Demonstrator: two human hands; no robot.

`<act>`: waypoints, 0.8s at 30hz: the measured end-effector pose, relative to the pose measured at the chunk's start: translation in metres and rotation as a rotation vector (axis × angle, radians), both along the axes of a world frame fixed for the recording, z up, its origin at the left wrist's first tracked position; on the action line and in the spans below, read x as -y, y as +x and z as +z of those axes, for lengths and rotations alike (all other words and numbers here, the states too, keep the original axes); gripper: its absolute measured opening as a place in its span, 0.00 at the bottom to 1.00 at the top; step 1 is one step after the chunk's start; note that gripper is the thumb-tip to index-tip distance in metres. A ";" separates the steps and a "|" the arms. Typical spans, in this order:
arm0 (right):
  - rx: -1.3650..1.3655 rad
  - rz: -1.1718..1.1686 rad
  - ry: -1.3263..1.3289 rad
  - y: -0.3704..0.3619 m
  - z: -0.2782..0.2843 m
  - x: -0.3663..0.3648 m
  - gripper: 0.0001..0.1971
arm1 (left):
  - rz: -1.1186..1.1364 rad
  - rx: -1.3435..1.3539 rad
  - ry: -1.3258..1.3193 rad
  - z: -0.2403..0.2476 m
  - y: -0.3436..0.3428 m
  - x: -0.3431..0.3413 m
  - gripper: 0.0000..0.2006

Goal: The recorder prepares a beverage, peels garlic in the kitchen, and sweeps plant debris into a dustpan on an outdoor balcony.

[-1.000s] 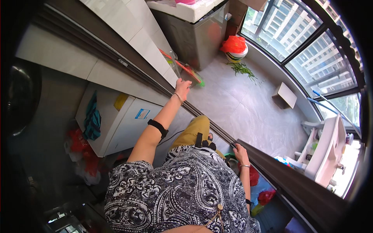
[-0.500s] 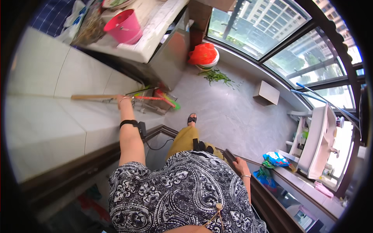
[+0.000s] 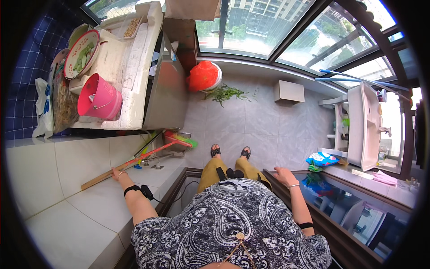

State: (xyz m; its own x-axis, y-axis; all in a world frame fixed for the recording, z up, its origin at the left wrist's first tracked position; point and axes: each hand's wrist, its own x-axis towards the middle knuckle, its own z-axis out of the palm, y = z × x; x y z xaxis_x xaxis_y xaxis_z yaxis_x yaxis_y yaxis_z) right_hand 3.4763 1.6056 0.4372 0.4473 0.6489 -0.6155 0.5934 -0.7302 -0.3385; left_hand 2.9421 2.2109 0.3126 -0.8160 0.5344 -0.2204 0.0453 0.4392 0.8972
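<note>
Bowl [image 3: 91, 39], patterned: ahead of our left hand, tilted, leaves inside; it perhaps leans that way to share crowded space.
Bucket [image 3: 111, 102], pink: upright ahead of the same hand, on a white tray [image 3: 134, 58] whose raised rim probably keeps loose things from slipping off.
Left hand [image 3: 118, 174]: reached out, fingers seemingly wrapped around the handle of a broom [image 3: 152, 154], where its wooden part meets the red; the fingers' undersides are hidden from us.
Broom: slants from that hand toward the green bristles, well to its right; held partway along, it likely balances more easily.
Red bag [image 3: 201, 77]: ahead of and between our hands, over a white pail [image 3: 218, 77], perhaps as a cover.
Greens [image 3: 226, 94]: strewn on the floor beside the pail.
Box [image 3: 289, 91]: ahead of our right hand, near the window wall.
Right hand [image 3: 284, 176]: loosely spread, holding nothing we see, just beside the door frame [image 3: 268, 177], possibly for steadiness; contact we cannot tell.
Sink [image 3: 358, 130]: right of that hand.
</note>
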 end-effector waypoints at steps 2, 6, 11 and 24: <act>0.045 0.021 0.075 0.013 -0.012 -0.009 0.14 | -0.100 0.085 0.080 -0.010 0.010 0.006 0.27; 0.080 0.080 0.117 0.038 0.013 -0.068 0.16 | -0.189 0.150 0.143 -0.001 0.009 0.011 0.31; 0.126 0.091 0.171 0.052 0.023 -0.067 0.17 | -0.163 0.392 0.032 0.047 0.052 -0.020 0.35; -0.019 0.137 0.207 -0.001 0.023 -0.099 0.14 | -1.052 0.469 0.295 0.045 0.208 0.098 0.15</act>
State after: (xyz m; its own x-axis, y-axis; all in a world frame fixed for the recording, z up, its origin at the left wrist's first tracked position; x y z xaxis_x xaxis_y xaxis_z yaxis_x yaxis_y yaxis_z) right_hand 3.4754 1.7049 0.4606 0.3362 0.8159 -0.4704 0.6744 -0.5572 -0.4846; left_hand 3.1500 2.1129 0.3574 0.1815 0.9739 -0.1361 -0.0996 0.1558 0.9827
